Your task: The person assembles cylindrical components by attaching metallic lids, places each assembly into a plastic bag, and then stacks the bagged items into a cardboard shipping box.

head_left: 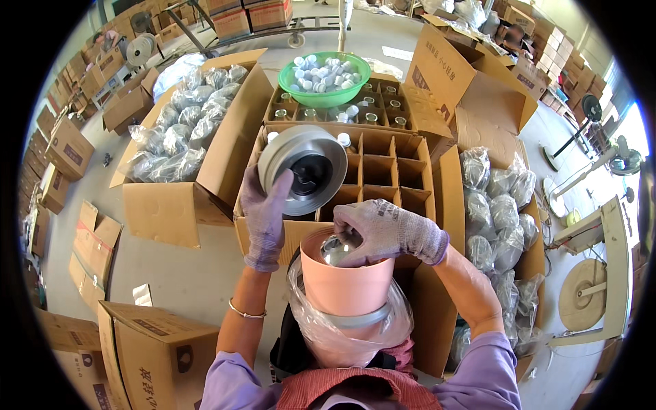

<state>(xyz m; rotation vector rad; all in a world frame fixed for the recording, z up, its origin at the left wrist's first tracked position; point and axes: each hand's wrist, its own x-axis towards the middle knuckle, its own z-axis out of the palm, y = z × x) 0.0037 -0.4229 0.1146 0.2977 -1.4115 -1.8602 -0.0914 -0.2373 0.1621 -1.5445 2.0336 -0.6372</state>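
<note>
Over a divided carton, left hand grips a grey lid; right hand curls into a pink pot.

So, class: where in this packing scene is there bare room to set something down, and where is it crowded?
Free: the empty cells on the right of the divided cardboard box, and the grey concrete floor left of it. Crowded: the back cardboard box of capped jars under the green plastic bowl of white caps, and the bagged items at right.

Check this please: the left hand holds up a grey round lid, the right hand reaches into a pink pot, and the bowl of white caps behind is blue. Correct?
Not quite. The head view shows the bowl is green, not blue. The rest holds: left hand, grey lid, right hand, pink pot, white caps.
</note>
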